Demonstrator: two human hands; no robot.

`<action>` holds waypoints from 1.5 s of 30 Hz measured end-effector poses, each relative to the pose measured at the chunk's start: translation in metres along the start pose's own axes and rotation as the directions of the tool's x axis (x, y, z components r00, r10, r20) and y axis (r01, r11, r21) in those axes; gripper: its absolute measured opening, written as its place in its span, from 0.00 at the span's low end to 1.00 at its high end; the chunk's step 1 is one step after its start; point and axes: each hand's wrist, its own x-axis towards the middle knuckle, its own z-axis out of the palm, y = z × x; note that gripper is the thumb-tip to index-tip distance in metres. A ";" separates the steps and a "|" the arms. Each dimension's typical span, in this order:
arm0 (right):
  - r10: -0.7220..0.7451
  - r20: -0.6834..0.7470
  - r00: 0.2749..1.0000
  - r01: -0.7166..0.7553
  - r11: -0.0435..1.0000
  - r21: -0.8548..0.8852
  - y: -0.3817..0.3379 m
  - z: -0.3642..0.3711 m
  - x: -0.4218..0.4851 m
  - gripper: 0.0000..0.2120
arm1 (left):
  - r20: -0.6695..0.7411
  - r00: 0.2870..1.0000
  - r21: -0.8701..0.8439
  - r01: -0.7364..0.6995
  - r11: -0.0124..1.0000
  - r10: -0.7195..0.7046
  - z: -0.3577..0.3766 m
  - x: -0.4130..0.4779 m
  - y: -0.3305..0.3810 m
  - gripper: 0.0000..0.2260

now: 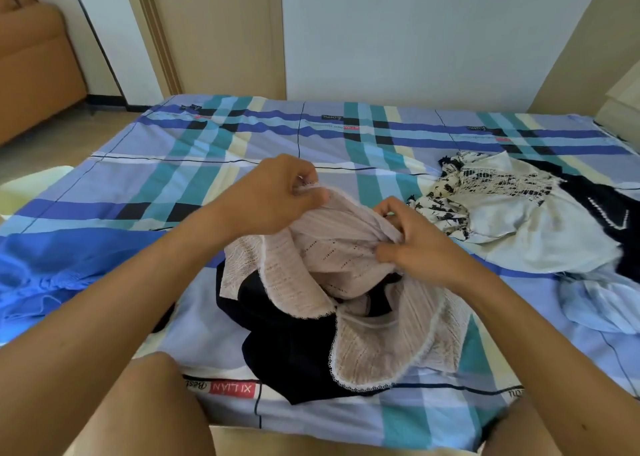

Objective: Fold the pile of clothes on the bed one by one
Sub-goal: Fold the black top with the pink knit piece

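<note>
A pale pink knitted garment point(349, 268) with a lace-trimmed hem hangs bunched between both my hands above the bed. My left hand point(273, 192) pinches its upper edge with curled fingers. My right hand point(415, 244) grips a fold of the same knit a little lower and to the right. Under it a dark navy garment point(287, 348) lies crumpled on the sheet near the front edge. The pile of unfolded clothes point(519, 223) sits to the right: a white-and-black printed piece, a cream top, something black.
The bed wears a blue, teal and cream plaid sheet point(311, 137). A bright blue garment point(69, 265) lies at the left edge, a light blue one point(602, 303) at the right. My knees press against the bed's front. An orange armchair point(34, 64) stands far left.
</note>
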 end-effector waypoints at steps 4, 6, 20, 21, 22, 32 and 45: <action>0.034 -0.183 0.983 -0.053 0.994 -0.101 0.034 -0.010 -0.003 0.12 | 0.014 0.998 0.047 0.061 0.997 -0.061 0.013 0.002 -0.051 0.06; 0.122 -0.229 0.966 -0.129 0.991 -0.015 0.053 -0.012 -0.009 0.09 | 0.021 0.986 -0.070 0.165 0.984 -0.164 0.025 -0.006 -0.082 0.02; 0.102 0.050 0.994 -0.086 0.966 -0.245 0.129 0.056 -0.056 0.19 | 0.126 0.992 -0.091 0.026 0.996 -0.014 0.100 -0.068 -0.136 0.17; 0.109 0.025 0.994 -0.098 0.958 -0.268 0.129 0.052 -0.050 0.12 | 0.094 0.996 -0.112 0.014 0.994 -0.003 0.099 -0.063 -0.134 0.14; 0.108 -0.010 0.994 -0.106 0.950 -0.294 0.125 0.043 -0.043 0.10 | 0.074 0.997 -0.108 0.006 0.994 0.002 0.094 -0.057 -0.129 0.14; 0.170 -0.521 0.836 -0.023 0.960 0.277 -0.025 -0.152 0.024 0.14 | 0.032 0.999 0.248 -0.026 0.969 0.018 -0.101 0.029 -0.058 0.28; -0.190 -0.407 0.893 -0.071 0.835 -0.546 -0.072 -0.156 0.019 0.18 | 0.065 0.989 -0.146 0.143 0.979 -0.135 -0.140 0.022 -0.032 0.18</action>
